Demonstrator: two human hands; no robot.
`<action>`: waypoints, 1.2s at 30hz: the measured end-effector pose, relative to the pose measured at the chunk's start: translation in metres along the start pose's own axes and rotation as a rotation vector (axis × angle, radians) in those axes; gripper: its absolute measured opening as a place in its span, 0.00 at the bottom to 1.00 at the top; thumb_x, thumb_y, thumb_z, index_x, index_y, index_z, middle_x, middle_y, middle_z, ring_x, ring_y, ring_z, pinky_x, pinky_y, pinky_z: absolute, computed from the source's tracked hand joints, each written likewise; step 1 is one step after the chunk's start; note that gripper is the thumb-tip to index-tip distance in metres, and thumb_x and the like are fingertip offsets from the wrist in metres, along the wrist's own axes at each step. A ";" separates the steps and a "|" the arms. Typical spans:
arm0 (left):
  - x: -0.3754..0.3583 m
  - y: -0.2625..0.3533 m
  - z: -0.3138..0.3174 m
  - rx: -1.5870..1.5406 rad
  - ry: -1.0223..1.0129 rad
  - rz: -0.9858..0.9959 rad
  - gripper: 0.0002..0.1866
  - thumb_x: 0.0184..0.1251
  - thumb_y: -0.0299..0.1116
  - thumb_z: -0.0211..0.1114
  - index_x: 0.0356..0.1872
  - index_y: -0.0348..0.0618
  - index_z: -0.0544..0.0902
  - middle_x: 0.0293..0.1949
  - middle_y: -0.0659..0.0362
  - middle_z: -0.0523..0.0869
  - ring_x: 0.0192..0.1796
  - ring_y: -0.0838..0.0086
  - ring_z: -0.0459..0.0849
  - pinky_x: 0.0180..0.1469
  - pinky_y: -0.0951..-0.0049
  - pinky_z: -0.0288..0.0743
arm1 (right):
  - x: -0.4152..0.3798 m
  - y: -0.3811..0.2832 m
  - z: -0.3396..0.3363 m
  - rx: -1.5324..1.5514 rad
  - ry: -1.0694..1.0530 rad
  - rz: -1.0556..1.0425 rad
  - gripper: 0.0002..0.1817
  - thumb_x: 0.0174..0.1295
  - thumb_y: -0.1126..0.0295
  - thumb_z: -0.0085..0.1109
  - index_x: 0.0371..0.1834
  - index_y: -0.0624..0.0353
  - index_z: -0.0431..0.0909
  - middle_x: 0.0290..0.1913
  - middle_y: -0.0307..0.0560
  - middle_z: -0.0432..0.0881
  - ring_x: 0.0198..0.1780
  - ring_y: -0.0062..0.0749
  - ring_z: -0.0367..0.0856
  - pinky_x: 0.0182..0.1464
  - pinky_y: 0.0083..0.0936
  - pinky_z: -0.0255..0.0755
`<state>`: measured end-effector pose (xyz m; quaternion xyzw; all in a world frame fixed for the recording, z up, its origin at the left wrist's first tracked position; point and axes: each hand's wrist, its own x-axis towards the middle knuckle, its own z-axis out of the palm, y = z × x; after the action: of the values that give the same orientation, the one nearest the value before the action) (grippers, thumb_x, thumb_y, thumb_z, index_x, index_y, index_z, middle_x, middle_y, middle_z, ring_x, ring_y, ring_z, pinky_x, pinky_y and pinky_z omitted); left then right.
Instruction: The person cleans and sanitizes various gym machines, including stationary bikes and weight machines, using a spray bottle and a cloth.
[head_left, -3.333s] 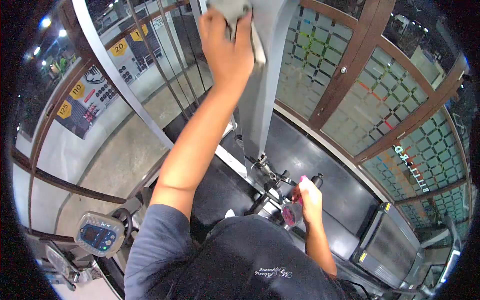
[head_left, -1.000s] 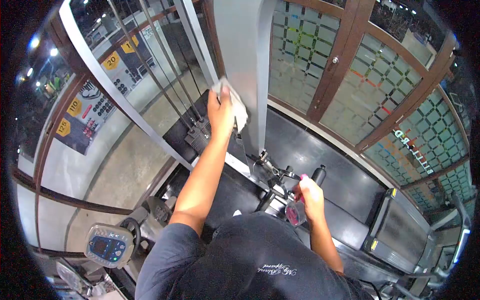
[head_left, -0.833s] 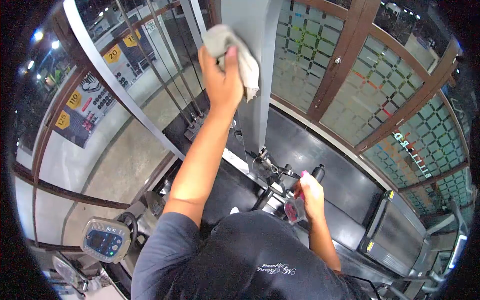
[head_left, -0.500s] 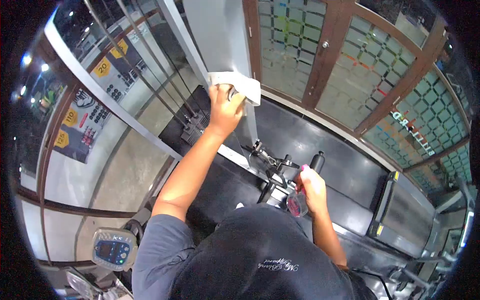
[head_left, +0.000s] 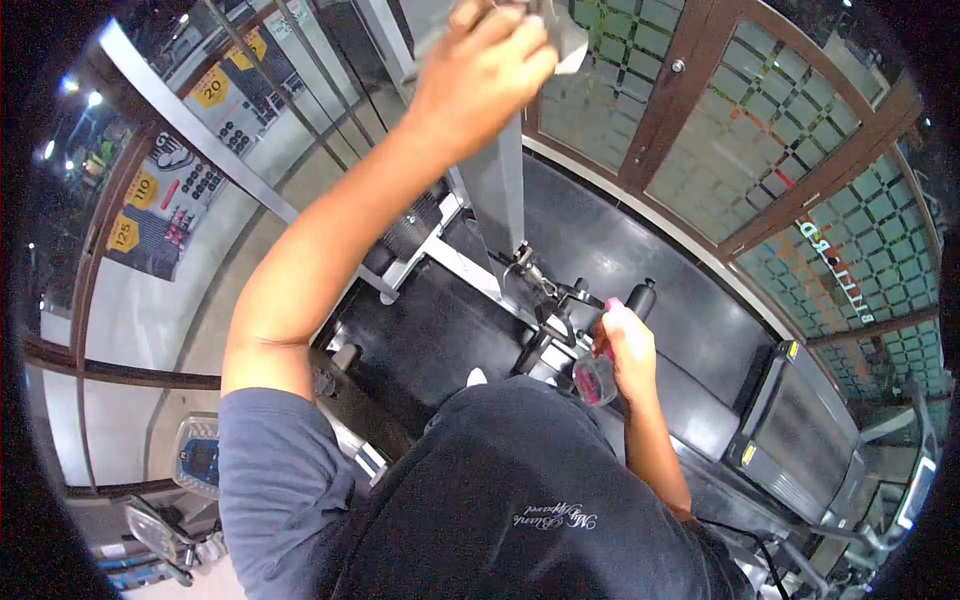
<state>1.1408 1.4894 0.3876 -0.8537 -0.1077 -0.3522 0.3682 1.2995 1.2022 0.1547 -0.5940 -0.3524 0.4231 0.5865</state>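
Observation:
At the top centre my left hand (head_left: 490,75) is raised, its fingers bent over a pale cloth (head_left: 568,42) against the grey upright panel (head_left: 500,190) of a gym machine. Part of the cloth runs past the frame's top edge. My right hand (head_left: 630,350) is right of centre, lower down, wrapped round a clear spray bottle (head_left: 595,380) with a pink top. The bottle hangs beside the machine's black and metal fittings (head_left: 550,300).
Steel guide rods (head_left: 290,90) rise at the upper left. Brown-framed glass doors (head_left: 755,130) stand at the upper right. A treadmill (head_left: 805,430) is at the right, a console (head_left: 198,455) at the lower left, and a black padded bench (head_left: 690,400) near my right hand.
My left hand has moved up and a little right along the panel with the cloth, the arm stretching further. The view has shifted slightly. My right hand still holds the bottle.

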 end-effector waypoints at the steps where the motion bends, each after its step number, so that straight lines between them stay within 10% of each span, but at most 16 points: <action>1: -0.017 0.011 0.015 -0.007 -0.038 0.022 0.11 0.56 0.30 0.67 0.42 0.49 0.86 0.48 0.60 0.85 0.54 0.65 0.82 0.57 0.59 0.74 | 0.000 0.001 -0.001 -0.017 -0.004 -0.005 0.18 0.79 0.57 0.57 0.44 0.64 0.81 0.32 0.42 0.81 0.31 0.26 0.80 0.36 0.27 0.75; 8: -0.071 0.046 0.040 -0.204 -0.306 0.127 0.11 0.55 0.33 0.65 0.40 0.45 0.83 0.45 0.61 0.84 0.52 0.65 0.81 0.59 0.65 0.77 | 0.000 -0.001 -0.005 0.009 -0.022 -0.027 0.18 0.78 0.58 0.57 0.48 0.65 0.81 0.34 0.43 0.82 0.32 0.26 0.81 0.35 0.27 0.76; 15: -0.022 0.031 0.010 -0.136 -0.073 -0.025 0.14 0.58 0.30 0.64 0.46 0.43 0.85 0.53 0.61 0.85 0.61 0.60 0.81 0.65 0.57 0.74 | -0.003 0.006 -0.017 0.026 0.014 -0.030 0.19 0.79 0.59 0.58 0.56 0.66 0.80 0.36 0.44 0.83 0.33 0.25 0.81 0.36 0.27 0.77; 27: -0.160 0.127 0.115 -0.411 -0.444 0.168 0.09 0.56 0.32 0.64 0.37 0.43 0.86 0.44 0.59 0.83 0.53 0.63 0.80 0.59 0.64 0.77 | -0.015 0.013 -0.032 0.064 0.070 -0.016 0.13 0.79 0.65 0.56 0.48 0.67 0.80 0.35 0.44 0.82 0.32 0.25 0.81 0.36 0.26 0.76; 36: -0.070 0.089 0.060 -0.346 -0.255 -0.098 0.12 0.56 0.30 0.65 0.43 0.44 0.85 0.50 0.57 0.83 0.57 0.57 0.80 0.64 0.59 0.73 | -0.017 0.015 -0.039 0.102 0.160 0.010 0.16 0.79 0.59 0.58 0.46 0.64 0.80 0.35 0.44 0.82 0.32 0.26 0.80 0.36 0.27 0.77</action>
<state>1.1607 1.4740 0.2616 -0.9355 -0.1324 -0.2722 0.1822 1.3275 1.1706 0.1394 -0.5971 -0.2795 0.3948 0.6399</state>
